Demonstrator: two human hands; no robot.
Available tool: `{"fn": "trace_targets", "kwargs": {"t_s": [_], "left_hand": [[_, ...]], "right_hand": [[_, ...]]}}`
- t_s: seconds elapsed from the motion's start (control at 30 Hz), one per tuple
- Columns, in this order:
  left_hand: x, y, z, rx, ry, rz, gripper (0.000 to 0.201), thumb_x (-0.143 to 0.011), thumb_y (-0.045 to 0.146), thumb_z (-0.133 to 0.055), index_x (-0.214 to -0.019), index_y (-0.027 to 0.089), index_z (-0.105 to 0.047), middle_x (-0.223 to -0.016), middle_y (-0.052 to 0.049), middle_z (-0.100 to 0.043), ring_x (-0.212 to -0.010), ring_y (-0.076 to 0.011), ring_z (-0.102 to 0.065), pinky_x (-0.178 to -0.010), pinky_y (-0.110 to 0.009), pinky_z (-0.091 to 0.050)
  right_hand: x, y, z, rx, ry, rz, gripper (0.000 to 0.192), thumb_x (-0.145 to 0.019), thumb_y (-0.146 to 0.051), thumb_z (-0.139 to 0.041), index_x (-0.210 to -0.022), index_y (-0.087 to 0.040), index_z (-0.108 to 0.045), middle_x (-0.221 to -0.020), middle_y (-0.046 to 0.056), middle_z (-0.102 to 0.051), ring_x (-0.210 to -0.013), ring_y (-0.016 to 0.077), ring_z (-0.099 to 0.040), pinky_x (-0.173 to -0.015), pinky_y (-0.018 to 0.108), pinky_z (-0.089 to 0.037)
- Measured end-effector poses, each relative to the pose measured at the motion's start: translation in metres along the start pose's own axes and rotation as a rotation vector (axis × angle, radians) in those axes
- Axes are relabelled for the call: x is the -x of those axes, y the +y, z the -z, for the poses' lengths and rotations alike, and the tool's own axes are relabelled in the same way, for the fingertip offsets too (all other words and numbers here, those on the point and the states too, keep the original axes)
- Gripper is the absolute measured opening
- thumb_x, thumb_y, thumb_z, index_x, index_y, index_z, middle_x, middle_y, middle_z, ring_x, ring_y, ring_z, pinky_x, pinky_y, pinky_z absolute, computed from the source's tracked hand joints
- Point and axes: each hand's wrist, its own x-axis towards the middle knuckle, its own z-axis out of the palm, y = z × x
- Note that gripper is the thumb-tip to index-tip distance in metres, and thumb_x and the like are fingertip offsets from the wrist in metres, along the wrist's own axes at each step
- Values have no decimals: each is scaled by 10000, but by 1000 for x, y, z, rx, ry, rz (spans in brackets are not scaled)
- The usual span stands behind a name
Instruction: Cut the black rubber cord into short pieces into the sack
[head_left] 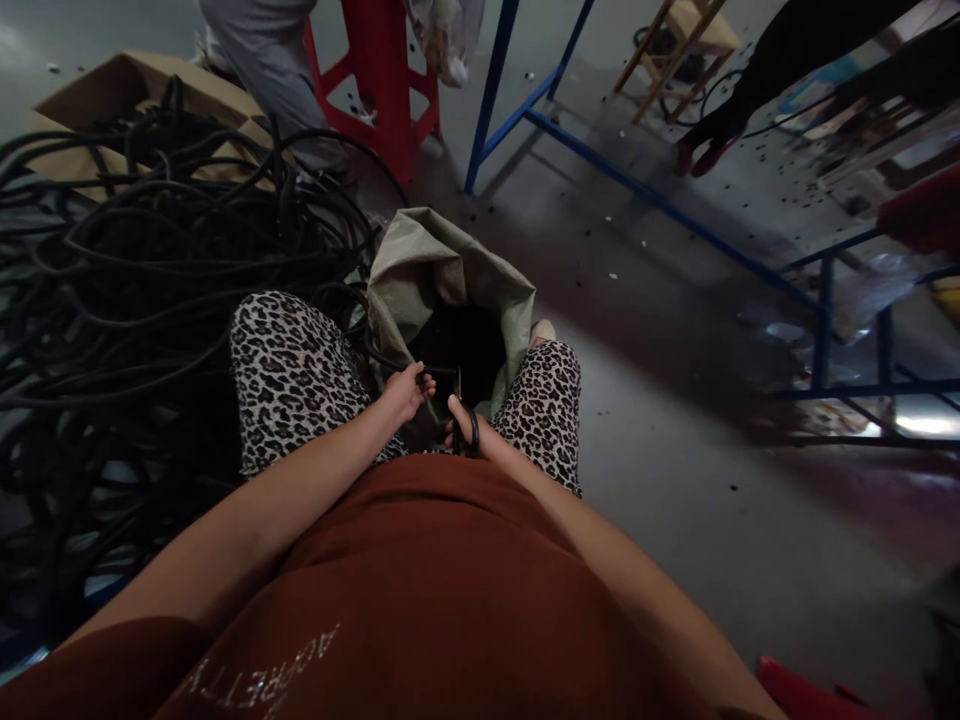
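I sit with my knees apart over an open grey-green sack (442,270) whose dark inside lies between my legs. My left hand (407,390) is closed around the end of a black rubber tube (429,378) that runs in from the tangle on my left. My right hand (469,428) grips black-handled scissors (463,425), their blades pointing up beside the tube's end, above the sack's mouth.
A large heap of black tubing (150,300) fills the left, with a cardboard box (127,90) behind it. A red stool (386,80) and another person's legs stand beyond. Blue metal frames (825,300) run across the right; grey floor lies between.
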Motion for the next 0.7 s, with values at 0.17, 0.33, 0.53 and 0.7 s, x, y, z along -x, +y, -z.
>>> {"fn": "trace_targets", "kwargs": {"t_s": [0.17,0.33,0.53,0.7], "left_hand": [[2,-1,-1,-1,-24,3,123,-854,181,-517,-736,148,-507,-555,-9,-550,-459,-109,-551,-488,-221,-456],[5,-2,-3,-29,-26,3,136,-864,173,-502,-731,143,-509,-547,-12,-551,-453,-108,-547,-481,-220,-454],[8,-2,-4,-35,-31,31,125,-852,163,-519,-730,142,-514,-542,-16,-551,-442,-109,-543,-474,-219,-458],[9,-3,-5,-47,-40,41,139,-861,158,-501,-724,144,-512,-533,-16,-547,-429,-106,-533,-457,-215,-452]], "right_hand": [[-5,1,-2,56,-21,-3,529,-956,-552,-302,-790,-104,-528,-521,35,-535,-421,121,-499,-391,198,-359],[-12,3,-2,69,-9,1,544,-942,-579,-308,-822,-95,-524,-546,49,-546,-442,135,-515,-393,208,-361],[-24,10,-3,38,9,-2,555,-917,-614,-335,-826,-101,-523,-550,49,-546,-451,146,-536,-375,204,-358],[-29,13,-2,65,5,27,559,-908,-630,-331,-813,-115,-525,-562,52,-564,-439,143,-550,-348,191,-353]]}}
